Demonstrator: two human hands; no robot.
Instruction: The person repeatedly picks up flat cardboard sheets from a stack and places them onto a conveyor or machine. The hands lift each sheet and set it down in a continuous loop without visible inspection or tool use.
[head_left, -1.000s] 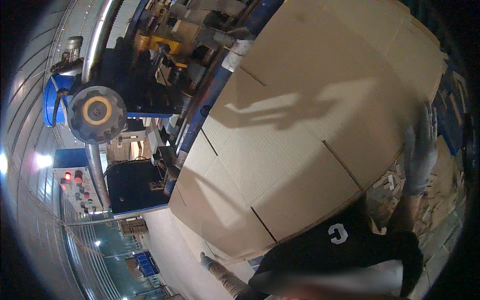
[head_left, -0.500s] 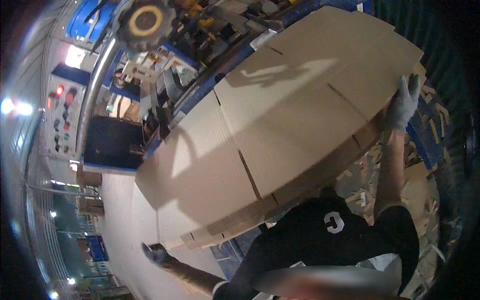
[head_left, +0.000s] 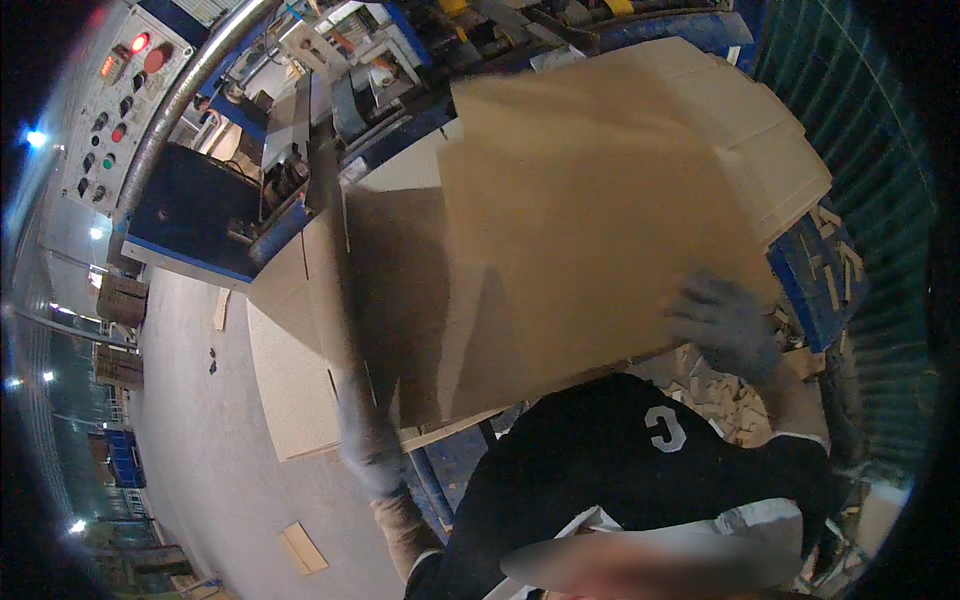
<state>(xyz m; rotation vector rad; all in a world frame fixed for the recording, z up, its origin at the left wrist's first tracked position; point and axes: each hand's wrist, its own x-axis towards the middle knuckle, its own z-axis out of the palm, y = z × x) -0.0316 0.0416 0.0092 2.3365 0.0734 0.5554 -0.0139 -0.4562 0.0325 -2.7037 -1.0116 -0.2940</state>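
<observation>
A large brown cardboard sheet [head_left: 590, 220] lies over the stack in front of me, with part of its left side raised and seen nearly edge-on. At the lower end of that raised edge is my left hand [head_left: 372, 455], in a grey glove and blurred, closed on the cardboard. My right hand [head_left: 722, 322], also gloved and somewhat blurred, lies flat with fingers apart over the sheet's near right part. More slotted cardboard [head_left: 290, 375] shows beneath at the left, and creased cardboard [head_left: 765, 150] at the far right.
A machine with a blue housing [head_left: 195, 215] and metal rail borders the far left. Its control panel [head_left: 125, 105] has buttons and a lit red lamp. Cardboard scraps [head_left: 715, 390] lie at the near right. A loose cardboard piece [head_left: 302, 548] is on the floor.
My left hand has moved right and up to the cardboard, whose left part is now raised. My right hand has come from the far right edge inward and nearer. The view has shifted.
</observation>
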